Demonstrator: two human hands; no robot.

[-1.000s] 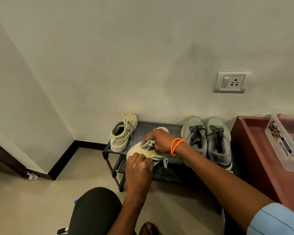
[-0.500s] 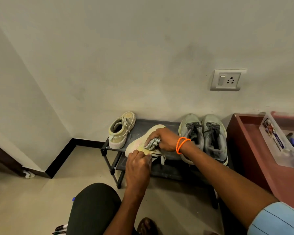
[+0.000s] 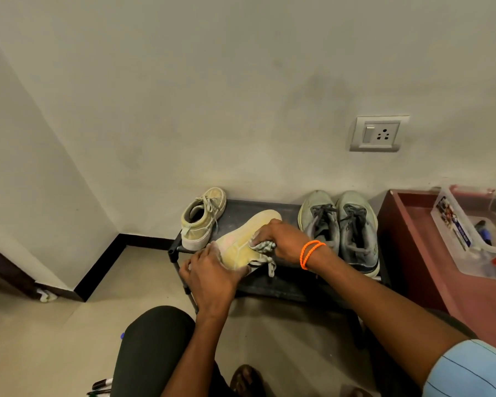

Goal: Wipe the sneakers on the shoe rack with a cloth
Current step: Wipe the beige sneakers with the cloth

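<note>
A yellowish sneaker (image 3: 242, 239) lies tipped on its side on the black shoe rack (image 3: 258, 285). My left hand (image 3: 212, 275) grips its heel end. My right hand (image 3: 281, 242), with orange bands at the wrist, holds a crumpled grey cloth (image 3: 264, 247) against the sneaker's upper near the laces. The matching yellowish sneaker (image 3: 202, 217) stands upright at the rack's left end. A pair of grey sneakers (image 3: 340, 224) sits at the right end.
A wall with a socket plate (image 3: 378, 133) rises behind the rack. A reddish-brown cabinet (image 3: 424, 253) to the right carries a clear plastic box (image 3: 476, 233) of small items. My knee (image 3: 155, 339) is below. Pens (image 3: 100, 386) lie on the tiled floor.
The sneaker has turned more onto its side with its toe pointing toward the wall. My right hand slid with the cloth along the upper; my left hand shifted its hold on the heel.
</note>
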